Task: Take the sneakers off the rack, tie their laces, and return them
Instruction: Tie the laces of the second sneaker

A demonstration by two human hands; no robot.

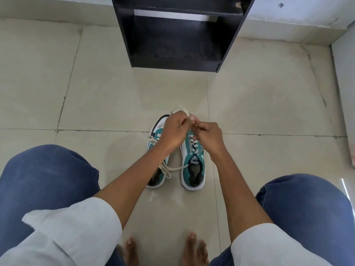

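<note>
Two teal and white sneakers stand side by side on the tiled floor, toes pointing away from me. The left sneaker point(156, 137) has loose cream laces point(169, 168) trailing over its side. Above the toe of the right sneaker point(194, 169), my left hand point(173, 129) pinches a loop of that shoe's lace point(177, 108). My right hand point(208, 138) grips the other lace end just beside it. Both hands hide the front halves of the shoes.
A black shoe rack point(176, 33) stands against the wall ahead, its lower shelf bare. My knees in blue jeans point(48, 179) flank the shoes, and my bare feet point(194, 248) rest on the floor below. A white wall edge point(345, 93) runs along the right.
</note>
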